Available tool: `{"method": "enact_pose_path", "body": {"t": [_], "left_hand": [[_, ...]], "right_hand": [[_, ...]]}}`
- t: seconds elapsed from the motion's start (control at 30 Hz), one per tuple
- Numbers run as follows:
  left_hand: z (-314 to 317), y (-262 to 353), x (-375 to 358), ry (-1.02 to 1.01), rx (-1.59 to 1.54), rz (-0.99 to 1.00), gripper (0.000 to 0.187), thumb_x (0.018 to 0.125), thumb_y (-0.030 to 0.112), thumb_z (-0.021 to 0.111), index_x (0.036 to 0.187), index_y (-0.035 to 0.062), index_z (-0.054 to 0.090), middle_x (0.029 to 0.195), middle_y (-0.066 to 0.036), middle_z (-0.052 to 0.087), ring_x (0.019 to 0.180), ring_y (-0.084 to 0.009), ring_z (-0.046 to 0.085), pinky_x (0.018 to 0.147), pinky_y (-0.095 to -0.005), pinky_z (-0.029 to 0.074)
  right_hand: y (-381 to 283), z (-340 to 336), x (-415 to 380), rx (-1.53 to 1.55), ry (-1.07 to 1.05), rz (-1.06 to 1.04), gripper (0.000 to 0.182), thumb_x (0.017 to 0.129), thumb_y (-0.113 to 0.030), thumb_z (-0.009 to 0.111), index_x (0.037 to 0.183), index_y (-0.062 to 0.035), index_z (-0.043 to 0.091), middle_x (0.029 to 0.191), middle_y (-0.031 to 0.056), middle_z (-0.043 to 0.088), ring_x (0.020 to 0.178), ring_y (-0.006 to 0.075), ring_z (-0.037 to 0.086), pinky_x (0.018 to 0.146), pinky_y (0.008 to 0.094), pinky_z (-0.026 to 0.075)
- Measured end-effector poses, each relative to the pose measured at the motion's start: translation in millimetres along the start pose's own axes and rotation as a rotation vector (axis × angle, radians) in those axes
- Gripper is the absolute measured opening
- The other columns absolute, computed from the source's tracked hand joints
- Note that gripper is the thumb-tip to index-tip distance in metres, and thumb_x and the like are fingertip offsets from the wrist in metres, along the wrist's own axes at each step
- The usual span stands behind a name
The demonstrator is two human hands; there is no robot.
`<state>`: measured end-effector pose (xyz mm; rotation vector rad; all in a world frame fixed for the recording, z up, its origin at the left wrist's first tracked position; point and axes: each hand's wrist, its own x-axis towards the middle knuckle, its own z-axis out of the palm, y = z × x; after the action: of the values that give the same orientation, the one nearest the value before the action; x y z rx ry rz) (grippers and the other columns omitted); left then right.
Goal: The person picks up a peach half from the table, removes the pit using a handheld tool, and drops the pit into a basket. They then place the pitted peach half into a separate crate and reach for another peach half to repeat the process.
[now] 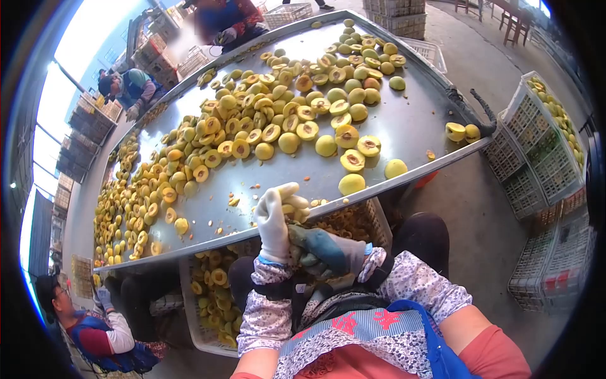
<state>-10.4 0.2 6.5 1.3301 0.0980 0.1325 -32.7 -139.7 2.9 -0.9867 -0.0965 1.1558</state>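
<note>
My left hand point(274, 221), in a white glove, is closed around a yellow fruit point(295, 208) just below the near edge of the metal table point(404, 126). My right hand point(325, 251), in a blue-green glove, presses against the left hand from the right with its fingers curled. What it holds is hidden. Whole yellow fruits point(351, 184) and cut halves point(352, 160) lie on the table just beyond my hands, and many more halves point(208, 145) spread across it to the left.
A white crate point(211, 297) with fruit halves sits under the table beside my knees. Stacked white crates point(536, 158), some with fruit, stand at the right. Other people work at the lower left point(95, 331), upper left point(129, 88) and far end point(224, 22).
</note>
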Motion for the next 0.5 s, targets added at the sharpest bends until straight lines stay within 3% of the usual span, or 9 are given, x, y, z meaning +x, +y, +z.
{"method": "enact_pose_path", "body": {"t": [0.07,0.1,0.17,0.23,0.3,0.4,0.5], "left_hand": [[1.3,0.2,-2.6,0.021,-0.037,0.068,0.045,0.108,0.035,0.042,0.104,-0.0023,0.065,0.071,-0.013,0.066,0.055,-0.0187,0.061,0.051,-0.0279,0.048],[0.0,-1.3,-2.6,-0.005,-0.042,0.062,0.046,0.108,0.036,0.041,0.103,-0.0022,0.065,0.070,-0.013,0.066,0.055,-0.0191,0.061,0.051,-0.0282,0.048],[-7.9,-5.1,2.9,-0.087,0.023,0.017,0.045,0.108,0.035,0.041,0.103,-0.0023,0.065,0.069,-0.013,0.066,0.054,-0.0191,0.060,0.050,-0.0288,0.048],[-13.0,-7.3,6.5,-0.195,0.152,0.017,0.044,0.107,0.034,0.042,0.103,-0.0024,0.065,0.068,-0.013,0.065,0.053,-0.0193,0.060,0.048,-0.0293,0.048],[-6.5,-0.4,1.4,-0.181,0.124,0.000,0.043,0.107,0.035,0.043,0.102,-0.0021,0.065,0.068,-0.014,0.065,0.052,-0.0196,0.060,0.048,-0.0292,0.048],[-2.2,5.0,-5.5,-0.095,-0.224,-0.016,0.042,0.105,0.031,0.047,0.099,-0.0052,0.068,0.071,-0.015,0.069,0.053,-0.0206,0.062,0.049,-0.0282,0.050],[-18.5,5.2,-1.0,-0.279,-0.003,-0.021,0.044,0.105,0.031,0.045,0.098,-0.0056,0.068,0.071,-0.015,0.069,0.056,-0.0212,0.064,0.051,-0.0277,0.052]], "right_hand": [[5.2,1.3,3.8,0.125,-0.069,0.026,0.054,0.101,-0.060,0.040,0.069,-0.0181,0.047,0.057,-0.0072,0.037,0.044,0.0062,0.031,0.040,0.0238,0.027],[1.1,7.8,-2.6,0.157,0.003,0.054,0.050,0.102,-0.055,0.043,0.072,-0.0160,0.051,0.059,-0.0064,0.041,0.045,0.0070,0.035,0.041,0.0240,0.028],[11.1,-0.9,3.3,-0.157,0.030,-0.158,0.033,0.103,-0.048,0.047,0.105,-0.0174,0.060,0.066,-0.0056,0.049,0.051,0.0075,0.046,0.056,0.0306,0.048],[46.9,-26.9,36.6,-0.681,0.070,-0.749,0.039,0.102,-0.050,0.049,0.110,-0.0136,0.062,0.070,-0.0031,0.054,0.056,0.0091,0.051,0.056,0.0302,0.047],[14.5,-3.9,0.4,-0.036,-0.001,-0.046,0.052,0.099,-0.062,0.047,0.088,-0.0134,0.062,0.061,-0.0039,0.048,0.048,0.0083,0.044,0.042,0.0243,0.032],[-0.9,7.5,-13.1,0.062,0.009,0.020,0.046,0.100,-0.058,0.049,0.081,-0.0160,0.056,0.056,-0.0052,0.044,0.042,0.0068,0.035,0.038,0.0249,0.026],[-0.1,5.6,-7.9,-0.076,0.000,-0.023,0.044,0.100,-0.053,0.050,0.086,-0.0120,0.058,0.062,-0.0032,0.048,0.049,0.0092,0.042,0.044,0.0264,0.033]]}}
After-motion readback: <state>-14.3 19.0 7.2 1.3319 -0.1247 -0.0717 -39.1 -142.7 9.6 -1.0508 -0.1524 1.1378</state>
